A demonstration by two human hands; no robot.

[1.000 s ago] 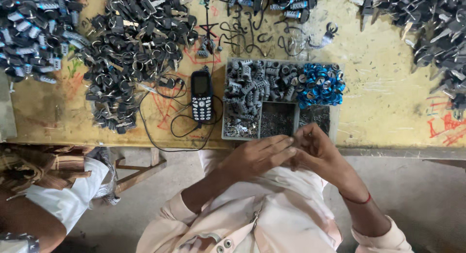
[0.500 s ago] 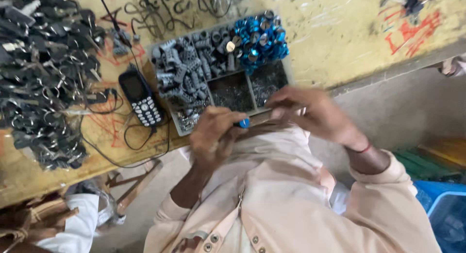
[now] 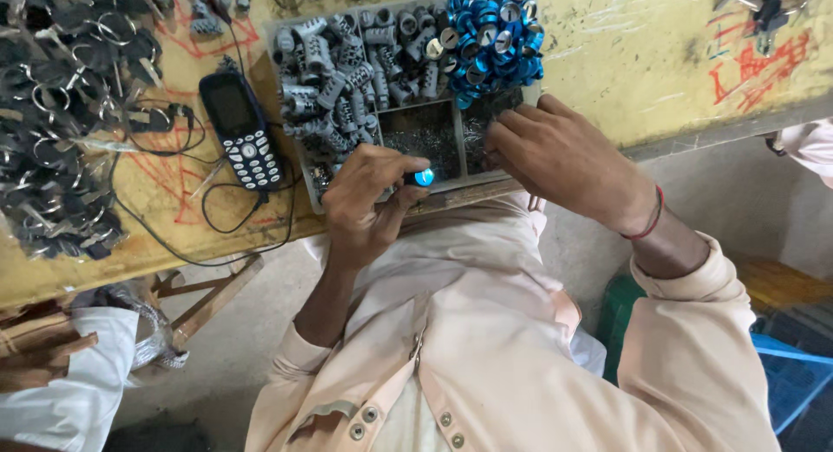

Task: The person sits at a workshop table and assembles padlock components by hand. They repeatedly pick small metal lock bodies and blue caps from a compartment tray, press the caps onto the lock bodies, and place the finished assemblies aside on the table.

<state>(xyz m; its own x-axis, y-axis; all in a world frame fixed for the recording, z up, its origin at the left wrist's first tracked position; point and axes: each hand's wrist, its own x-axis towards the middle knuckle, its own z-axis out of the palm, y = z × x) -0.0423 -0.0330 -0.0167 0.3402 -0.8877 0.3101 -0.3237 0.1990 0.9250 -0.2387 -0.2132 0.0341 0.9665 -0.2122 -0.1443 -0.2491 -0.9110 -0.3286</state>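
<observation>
Hands meet at the lower edge of a compartment tray [image 3: 299, 170] on the yellow tabletop [image 3: 659, 62], centre frame. The left hand [image 3: 369, 200] pinches a small blue-tipped part [image 3: 423, 177] just over the tray's front edge. The right hand [image 3: 555, 157] curls its fingers into the lower right compartment; what it grips is hidden. Blue rings [image 3: 495, 40] fill the upper right compartment, and a phone [image 3: 240, 129] lies left of the tray.

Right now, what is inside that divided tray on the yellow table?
The tray holds grey metal sleeves, blue rings and tiny dark bits. The right hand covers its near-right corner; the left hand hides the front edge.
</observation>
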